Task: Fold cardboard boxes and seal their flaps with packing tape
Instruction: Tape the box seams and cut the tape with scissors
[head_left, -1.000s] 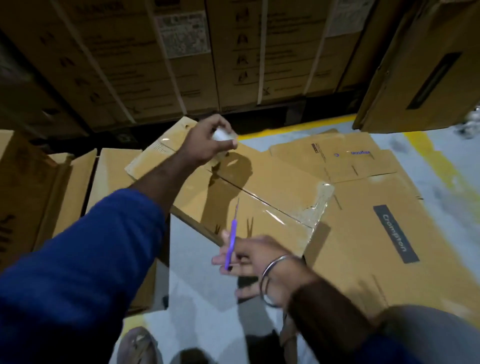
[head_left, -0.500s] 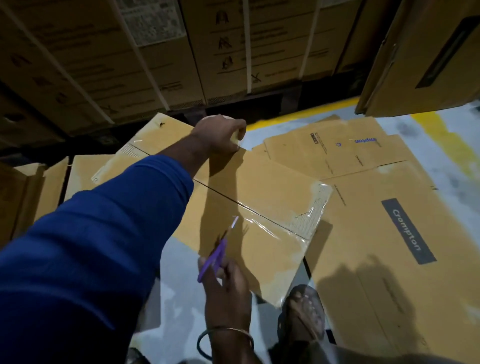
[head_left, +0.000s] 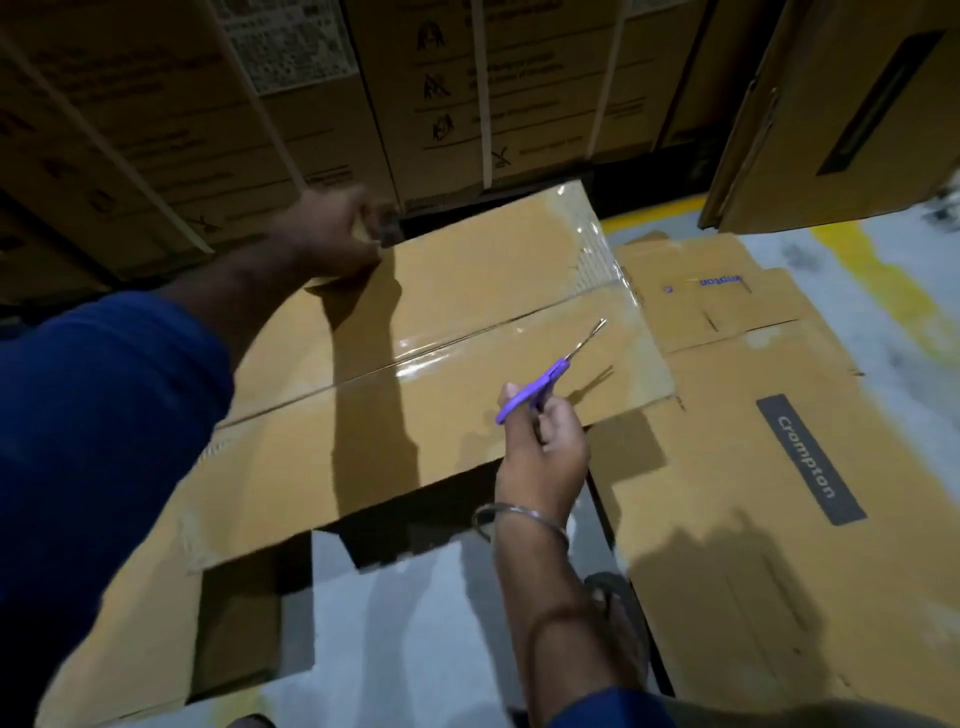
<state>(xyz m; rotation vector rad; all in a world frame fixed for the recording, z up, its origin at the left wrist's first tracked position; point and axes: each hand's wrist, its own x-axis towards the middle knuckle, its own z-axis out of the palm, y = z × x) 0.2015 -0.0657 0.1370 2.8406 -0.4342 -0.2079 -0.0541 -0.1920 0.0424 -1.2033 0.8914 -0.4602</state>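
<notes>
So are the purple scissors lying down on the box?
No, the right hand holds the purple scissors up above the box.

Back wall: we see stacked cartons (head_left: 171, 130) strapped with pale bands, one bearing a printed label (head_left: 291, 44), others handling symbols.
Right edge: we see a tall carton (head_left: 852, 114) standing upright, a dark stripe down its face.
Floor: we see grey concrete (head_left: 415, 623) crossed by a yellow painted line (head_left: 872, 270).
Foot: we see a sandal (head_left: 621, 618) on the concrete, beside the flattened sheets.
Wrist: we see a metal bangle (head_left: 519, 517).
Sleeves: we see blue fabric (head_left: 98, 441).
</notes>
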